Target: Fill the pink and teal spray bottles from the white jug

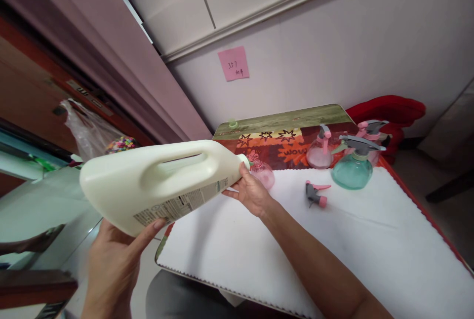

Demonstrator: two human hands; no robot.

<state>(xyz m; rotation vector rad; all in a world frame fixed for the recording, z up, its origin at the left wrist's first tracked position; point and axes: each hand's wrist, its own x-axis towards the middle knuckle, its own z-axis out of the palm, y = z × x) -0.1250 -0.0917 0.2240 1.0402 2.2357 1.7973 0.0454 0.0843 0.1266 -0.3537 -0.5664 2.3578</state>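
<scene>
A large pale-green detergent jug (122,176) lies tilted on its side, its mouth pointing right over a small pink spray bottle (263,175) without its spray head. My left hand (118,255) grips the jug's base from below, thumb along the label. My right hand (252,188) is closed around the jug's neck, close to the pink bottle. Whether liquid is flowing cannot be made out. A grey and pink trigger spray head (315,194) with a long clear tube lies on the white sheet to the right of my right hand.
Spray bottles with heads on stand at the right: a teal one (351,171), a pink one (320,153) and another pink one behind. A pale-green cap (233,124) sits at the table's back left. A white sheet (229,250) covers much of the table. A plastic bag (89,129) hangs left.
</scene>
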